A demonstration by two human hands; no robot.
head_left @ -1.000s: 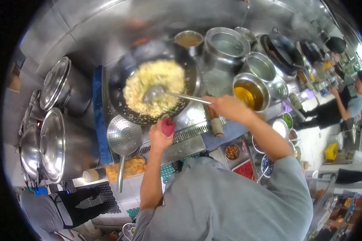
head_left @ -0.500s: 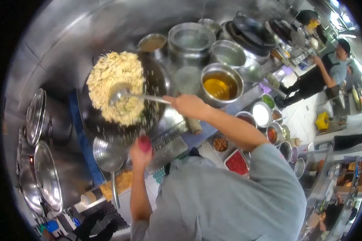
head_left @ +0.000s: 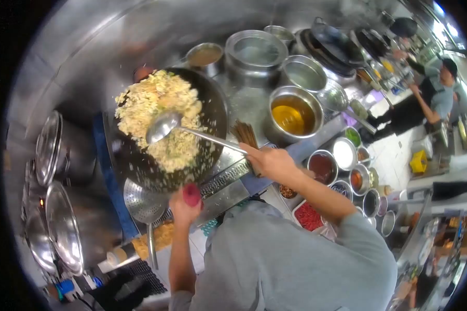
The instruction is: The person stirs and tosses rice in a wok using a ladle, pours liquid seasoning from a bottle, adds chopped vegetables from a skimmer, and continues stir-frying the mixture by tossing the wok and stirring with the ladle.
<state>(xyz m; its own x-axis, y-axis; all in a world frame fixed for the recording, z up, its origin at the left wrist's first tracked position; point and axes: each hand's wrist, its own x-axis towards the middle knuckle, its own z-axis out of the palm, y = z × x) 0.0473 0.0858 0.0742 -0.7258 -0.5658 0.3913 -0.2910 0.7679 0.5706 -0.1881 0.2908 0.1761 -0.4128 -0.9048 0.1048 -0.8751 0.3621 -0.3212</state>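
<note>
Wok (head_left: 215, 98) station: stirring and tossing of the rice (head_left: 158, 101) judged in hand.
The steel surface (head_left: 246, 101) carries the wok near its left edge; the rice is heaped toward the wok's far-left rim, with loose grains toward the near rim. The strainer (head_left: 145, 199) lies beside the near rim. The ladle (head_left: 163, 128) has its bowl over the rice. The next move likely calls for a steady wok and a controlled ladle sweep. Right hand (head_left: 272, 163): fingers closed around the ladle's handle. Left hand (head_left: 183, 207): fingers curled around the red cloth (head_left: 191, 195) at the near rim; what it covers cannot be told.
</note>
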